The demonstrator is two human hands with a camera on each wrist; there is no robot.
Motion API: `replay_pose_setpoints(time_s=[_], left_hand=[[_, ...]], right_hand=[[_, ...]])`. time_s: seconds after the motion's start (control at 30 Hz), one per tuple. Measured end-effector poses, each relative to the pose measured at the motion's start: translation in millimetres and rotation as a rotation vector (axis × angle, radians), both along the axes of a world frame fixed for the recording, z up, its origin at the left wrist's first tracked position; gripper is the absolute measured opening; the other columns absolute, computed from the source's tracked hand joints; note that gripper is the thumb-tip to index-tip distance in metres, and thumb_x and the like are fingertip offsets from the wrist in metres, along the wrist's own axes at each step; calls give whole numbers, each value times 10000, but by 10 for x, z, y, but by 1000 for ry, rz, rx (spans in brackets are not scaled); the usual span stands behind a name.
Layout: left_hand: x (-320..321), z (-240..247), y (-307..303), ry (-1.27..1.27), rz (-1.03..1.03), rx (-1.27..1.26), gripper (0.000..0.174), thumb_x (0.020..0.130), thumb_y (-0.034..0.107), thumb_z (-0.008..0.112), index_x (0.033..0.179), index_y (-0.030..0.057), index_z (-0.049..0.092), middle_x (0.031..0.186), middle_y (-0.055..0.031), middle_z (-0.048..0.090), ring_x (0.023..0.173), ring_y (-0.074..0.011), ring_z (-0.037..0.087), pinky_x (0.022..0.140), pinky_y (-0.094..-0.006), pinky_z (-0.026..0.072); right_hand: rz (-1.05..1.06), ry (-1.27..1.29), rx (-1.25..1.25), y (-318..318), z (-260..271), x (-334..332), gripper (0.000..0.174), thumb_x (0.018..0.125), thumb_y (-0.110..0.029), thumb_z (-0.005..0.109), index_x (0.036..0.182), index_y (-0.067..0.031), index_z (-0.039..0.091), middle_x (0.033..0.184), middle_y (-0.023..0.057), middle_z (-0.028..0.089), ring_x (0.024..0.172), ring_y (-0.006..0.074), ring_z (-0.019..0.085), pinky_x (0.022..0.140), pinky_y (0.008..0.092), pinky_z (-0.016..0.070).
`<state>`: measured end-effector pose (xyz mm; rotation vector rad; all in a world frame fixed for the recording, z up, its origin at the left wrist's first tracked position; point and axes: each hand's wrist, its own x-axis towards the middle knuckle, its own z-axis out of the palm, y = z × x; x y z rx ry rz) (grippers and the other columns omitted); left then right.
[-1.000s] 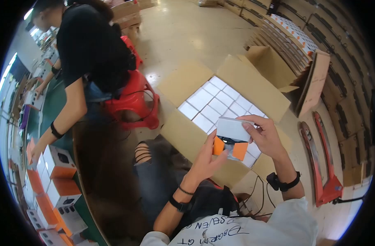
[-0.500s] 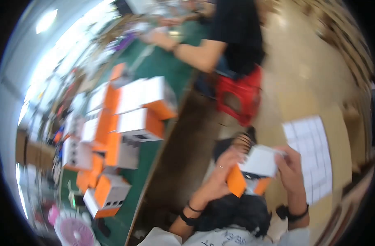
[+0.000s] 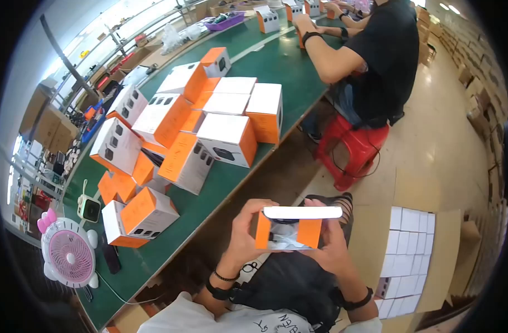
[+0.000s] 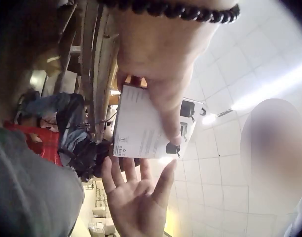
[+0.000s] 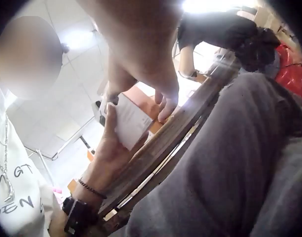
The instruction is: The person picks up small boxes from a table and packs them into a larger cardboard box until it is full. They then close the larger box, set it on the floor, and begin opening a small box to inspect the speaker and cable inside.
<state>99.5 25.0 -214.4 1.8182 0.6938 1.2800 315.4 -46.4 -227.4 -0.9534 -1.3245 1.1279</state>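
Note:
Both hands hold a small white and orange carton box [image 3: 303,213] over the lap, its open end facing the head camera. Orange side flaps [image 3: 308,232] frame the opening, and clear plastic [image 3: 283,240] with something dark shows inside. My left hand [image 3: 243,236] grips the box's left side; in the left wrist view its thumb lies across a white face [image 4: 138,126] printed with black devices. On the opposite side my right hand [image 3: 333,252] holds the box between thumb and fingers. Part of the fingers is hidden behind the box.
Several white and orange boxes [image 3: 227,136] are stacked on the green table [image 3: 195,222] at left, near a pink fan [image 3: 69,258] and a dark phone-like object [image 3: 110,255]. A large carton [image 3: 445,250] of white boxes stands at right. Beyond, a person in black sits on a red stool [image 3: 351,150].
The head view has swung left from the floor carton to the table. The box has tilted, so its white lid now shows edge-on. Both hands have kept hold of it.

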Motion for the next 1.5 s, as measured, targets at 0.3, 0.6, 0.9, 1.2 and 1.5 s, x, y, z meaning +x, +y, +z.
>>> replay_pose_setpoints(time_s=[0.3, 0.6, 0.9, 1.2, 1.5], left_hand=[[131, 64, -11, 146, 64, 191, 623, 651, 88, 915, 1196, 78, 614, 1163, -112, 680, 1096, -331, 646, 941, -388, 523], [129, 3, -35, -84, 2, -63, 830, 538, 157, 1029, 1234, 51, 588, 1191, -113, 648, 1099, -211, 648, 979, -344, 514], [234, -63, -75, -351, -173, -522, 871, 753, 186, 927, 1430, -47, 432, 1304, -137, 607, 1229, -219, 590, 1062, -370, 470], [-173, 218, 163, -3, 448, -100, 431, 951, 43, 620, 1364, -5, 506, 1263, -161, 609, 1211, -264, 594, 1089, -387, 434], [-434, 119, 350, 403, 583, 5, 367, 907, 41, 640, 1262, -21, 572, 1162, -191, 645, 1121, -332, 612, 1022, -424, 458]], right_hand=[[-62, 118, 77, -163, 211, 49, 1034, 778, -190, 873, 1563, 17, 233, 1544, 263, 439, 1420, 283, 474, 1165, 407, 368], [-415, 23, 79, -287, 296, -64, 640, 993, -106, 576, 1521, 14, 235, 1309, 250, 621, 1232, 301, 622, 1030, 367, 489], [-131, -106, -23, 47, 98, -3, 833, 814, -150, 880, 1466, 30, 394, 1361, 157, 582, 1267, 210, 577, 1083, 334, 442], [-775, -208, 224, 2325, 96, 75, 622, 938, -317, 728, 1378, 9, 434, 1299, 240, 596, 1194, 389, 601, 1014, 452, 462], [-555, -523, 115, 1821, -285, 327, 749, 991, -355, 642, 1561, -14, 299, 1508, 268, 455, 1440, 412, 393, 1169, 531, 311]])
